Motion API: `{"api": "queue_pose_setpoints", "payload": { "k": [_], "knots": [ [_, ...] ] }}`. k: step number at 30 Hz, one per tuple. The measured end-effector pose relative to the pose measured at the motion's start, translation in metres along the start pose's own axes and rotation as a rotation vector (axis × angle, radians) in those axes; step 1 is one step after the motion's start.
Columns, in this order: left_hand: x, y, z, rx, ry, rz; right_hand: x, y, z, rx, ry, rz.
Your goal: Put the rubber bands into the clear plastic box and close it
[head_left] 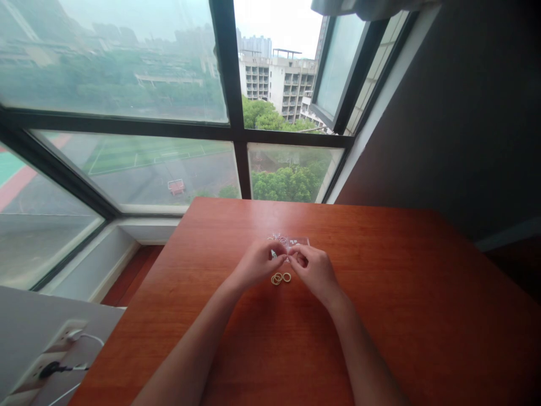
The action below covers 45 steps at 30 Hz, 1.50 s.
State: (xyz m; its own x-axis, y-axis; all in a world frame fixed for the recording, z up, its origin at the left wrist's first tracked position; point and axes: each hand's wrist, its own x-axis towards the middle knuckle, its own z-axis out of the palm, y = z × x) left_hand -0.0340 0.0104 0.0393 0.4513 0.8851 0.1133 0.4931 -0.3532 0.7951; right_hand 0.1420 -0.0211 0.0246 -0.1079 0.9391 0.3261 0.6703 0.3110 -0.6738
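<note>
Over the wooden table [253, 220] my left hand [264, 259] and my right hand [311, 266] come together, fingertips almost touching. Each hand is closed in a pinch. What they hold between them is too small and too covered by the fingers to name. Just below the fingertips lie several yellowish rings [276, 278], some overlapping and one a little apart to the right. Behind the hands rests a clear plastic packet or box [302, 241], with small pink and clear pieces [281, 239] at its left, partly hidden by my fingers.
Dark window frames [239, 135] rise beyond the table's far edge, with one pane swung outward at the upper right. A dark wall [443, 129] stands to the right. At the lower left, wall sockets [54, 352] hold a white and a black plug with cables.
</note>
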Motion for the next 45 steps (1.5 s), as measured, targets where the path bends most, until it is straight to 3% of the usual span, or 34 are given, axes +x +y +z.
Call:
{"api": "queue_pose_setpoints", "payload": {
  "k": [9,24,38,45],
  "knots": [
    [0.002,-0.014,-0.018,0.223,0.15,0.017,-0.001,0.0,-0.004,-0.037,-0.017,0.058],
    [0.001,-0.019,-0.017,0.329,0.069,-0.03,-0.001,0.001,-0.004,-0.073,-0.096,0.074],
    [0.0,-0.015,-0.022,0.309,0.131,-0.047,-0.005,0.0,-0.005,-0.145,-0.372,0.147],
    [0.0,-0.011,-0.022,0.301,0.139,-0.039,-0.007,-0.001,-0.002,-0.152,-0.392,0.113]
  ]
}}
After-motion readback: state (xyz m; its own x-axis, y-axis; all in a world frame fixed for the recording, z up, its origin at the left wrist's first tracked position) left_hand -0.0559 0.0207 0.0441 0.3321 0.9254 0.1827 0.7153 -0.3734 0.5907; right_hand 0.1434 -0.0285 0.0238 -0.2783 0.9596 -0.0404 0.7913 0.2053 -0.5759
